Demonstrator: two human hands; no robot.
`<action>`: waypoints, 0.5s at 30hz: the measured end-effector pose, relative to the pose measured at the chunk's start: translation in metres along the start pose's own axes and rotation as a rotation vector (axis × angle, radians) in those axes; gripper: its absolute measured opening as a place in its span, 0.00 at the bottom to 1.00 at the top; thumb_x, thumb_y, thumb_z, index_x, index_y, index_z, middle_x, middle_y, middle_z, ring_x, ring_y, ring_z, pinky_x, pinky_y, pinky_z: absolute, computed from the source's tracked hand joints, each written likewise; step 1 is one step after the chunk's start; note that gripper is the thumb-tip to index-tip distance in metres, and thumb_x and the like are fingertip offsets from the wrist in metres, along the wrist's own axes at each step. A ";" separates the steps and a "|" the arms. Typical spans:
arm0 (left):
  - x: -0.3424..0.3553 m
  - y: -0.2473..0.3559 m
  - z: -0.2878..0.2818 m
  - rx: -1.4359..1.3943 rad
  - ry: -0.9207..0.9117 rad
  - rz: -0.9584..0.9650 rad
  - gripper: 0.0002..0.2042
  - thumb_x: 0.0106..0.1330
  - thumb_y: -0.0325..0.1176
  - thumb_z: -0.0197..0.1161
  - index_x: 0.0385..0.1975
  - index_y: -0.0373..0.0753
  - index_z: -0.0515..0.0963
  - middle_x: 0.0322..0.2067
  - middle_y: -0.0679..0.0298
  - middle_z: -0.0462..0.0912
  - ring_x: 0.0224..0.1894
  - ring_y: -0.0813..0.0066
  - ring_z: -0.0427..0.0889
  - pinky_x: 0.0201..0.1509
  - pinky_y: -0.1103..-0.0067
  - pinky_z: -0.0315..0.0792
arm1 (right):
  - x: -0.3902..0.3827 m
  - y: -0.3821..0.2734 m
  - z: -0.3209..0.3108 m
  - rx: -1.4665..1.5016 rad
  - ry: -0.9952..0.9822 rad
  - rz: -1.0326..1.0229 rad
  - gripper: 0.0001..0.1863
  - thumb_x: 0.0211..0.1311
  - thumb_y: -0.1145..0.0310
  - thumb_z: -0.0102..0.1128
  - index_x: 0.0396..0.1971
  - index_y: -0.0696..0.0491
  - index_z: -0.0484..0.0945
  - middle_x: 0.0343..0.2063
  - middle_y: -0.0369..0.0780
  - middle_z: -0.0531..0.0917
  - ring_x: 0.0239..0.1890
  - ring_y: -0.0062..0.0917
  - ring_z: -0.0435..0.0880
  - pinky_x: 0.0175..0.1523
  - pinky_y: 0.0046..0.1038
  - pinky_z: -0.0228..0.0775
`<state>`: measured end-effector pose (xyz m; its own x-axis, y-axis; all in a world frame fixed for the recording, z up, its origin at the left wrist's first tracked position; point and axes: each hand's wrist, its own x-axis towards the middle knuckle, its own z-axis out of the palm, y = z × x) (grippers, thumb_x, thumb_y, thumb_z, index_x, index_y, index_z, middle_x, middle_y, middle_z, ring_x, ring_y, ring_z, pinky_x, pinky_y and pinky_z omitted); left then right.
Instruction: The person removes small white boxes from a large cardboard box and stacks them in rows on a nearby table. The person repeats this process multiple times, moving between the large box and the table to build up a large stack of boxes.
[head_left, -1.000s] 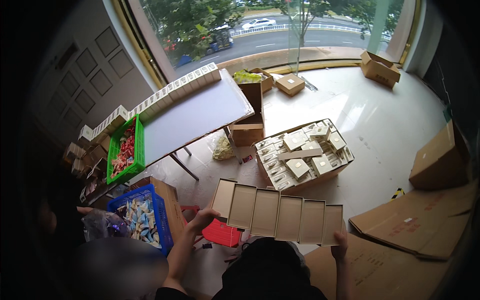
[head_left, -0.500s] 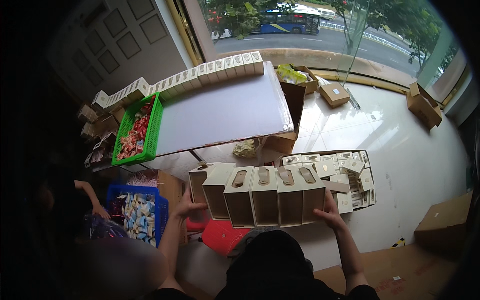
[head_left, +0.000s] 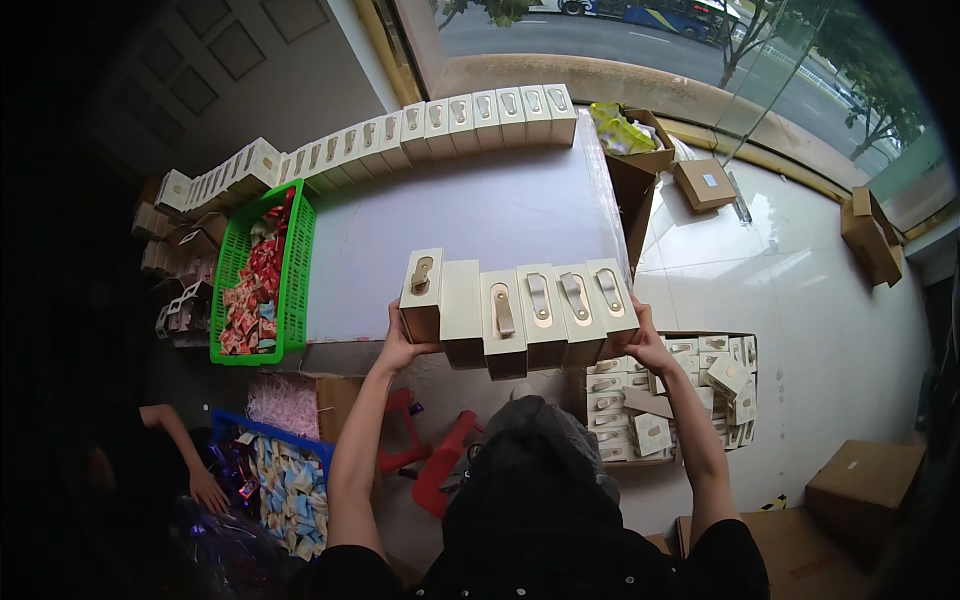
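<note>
A row of several cream gift boxes (head_left: 544,315) with strap handles is squeezed between my two hands. My left hand (head_left: 399,343) grips the box at the left end, fingers around its outer side. At the other end, my right hand (head_left: 647,345) presses against the last box. The boxes stand unevenly, one in the row showing no handle. In view they overlap the near edge of the white table (head_left: 440,205); whether they touch it I cannot tell. Along the table's far edge runs a line of similar boxes (head_left: 460,125).
A green basket (head_left: 300,290) of red packets sits at the table's left. Below are a blue crate (head_left: 325,455), a red stool (head_left: 440,470) and another person's hand (head_left: 208,490). To the right stand a carton of boxes (head_left: 755,365) and a brown carton (head_left: 862,490).
Both hands have moved forward with the row of boxes, from above the floor to the table's near edge. The boxes have tipped so their handle tops show more. The view has shifted.
</note>
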<state>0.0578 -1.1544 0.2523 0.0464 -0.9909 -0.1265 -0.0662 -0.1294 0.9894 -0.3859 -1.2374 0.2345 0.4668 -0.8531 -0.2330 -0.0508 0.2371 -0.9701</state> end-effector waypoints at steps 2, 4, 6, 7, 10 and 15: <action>0.016 -0.018 0.003 -0.014 0.014 0.047 0.47 0.38 0.17 0.70 0.58 0.46 0.46 0.55 0.60 0.61 0.57 0.65 0.65 0.57 0.68 0.67 | 0.025 0.007 -0.005 0.021 0.005 0.124 0.43 0.38 0.89 0.56 0.56 0.50 0.46 0.56 0.43 0.59 0.58 0.25 0.63 0.62 0.27 0.52; 0.028 -0.041 0.006 0.019 0.085 0.020 0.46 0.40 0.15 0.67 0.59 0.47 0.46 0.56 0.59 0.59 0.58 0.64 0.63 0.59 0.68 0.65 | 0.049 0.017 -0.007 -0.125 0.034 0.019 0.40 0.40 0.89 0.55 0.53 0.53 0.46 0.55 0.44 0.60 0.58 0.28 0.63 0.60 0.26 0.54; 0.039 -0.060 0.013 0.090 0.158 0.023 0.45 0.41 0.14 0.64 0.59 0.46 0.46 0.56 0.59 0.59 0.59 0.64 0.62 0.59 0.69 0.65 | 0.074 0.035 -0.013 -0.297 0.063 -0.252 0.39 0.40 0.89 0.55 0.53 0.54 0.47 0.55 0.44 0.60 0.59 0.29 0.63 0.60 0.26 0.54; 0.043 -0.076 0.013 0.000 0.160 0.056 0.44 0.43 0.11 0.59 0.60 0.46 0.45 0.56 0.58 0.59 0.59 0.64 0.62 0.59 0.70 0.65 | 0.086 0.038 -0.014 -0.362 0.120 -0.258 0.36 0.41 0.89 0.55 0.52 0.55 0.50 0.55 0.45 0.60 0.59 0.31 0.63 0.61 0.27 0.54; 0.059 -0.103 0.019 0.003 0.218 -0.045 0.44 0.45 0.12 0.57 0.62 0.46 0.43 0.56 0.57 0.59 0.59 0.64 0.61 0.60 0.73 0.58 | 0.128 0.042 -0.024 -0.340 0.210 -0.248 0.35 0.41 0.88 0.56 0.51 0.55 0.52 0.55 0.45 0.60 0.59 0.31 0.63 0.61 0.28 0.55; 0.088 -0.104 0.017 0.336 0.355 -0.142 0.41 0.45 0.12 0.47 0.63 0.38 0.41 0.59 0.52 0.57 0.62 0.59 0.56 0.64 0.73 0.51 | 0.175 0.032 -0.031 -0.437 0.168 -0.271 0.39 0.42 0.83 0.61 0.55 0.56 0.52 0.52 0.45 0.64 0.57 0.32 0.64 0.61 0.30 0.55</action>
<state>0.0516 -1.2284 0.1372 0.4103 -0.8963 -0.1680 -0.3488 -0.3244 0.8793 -0.3333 -1.3940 0.1604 0.3683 -0.9280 0.0565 -0.3274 -0.1863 -0.9263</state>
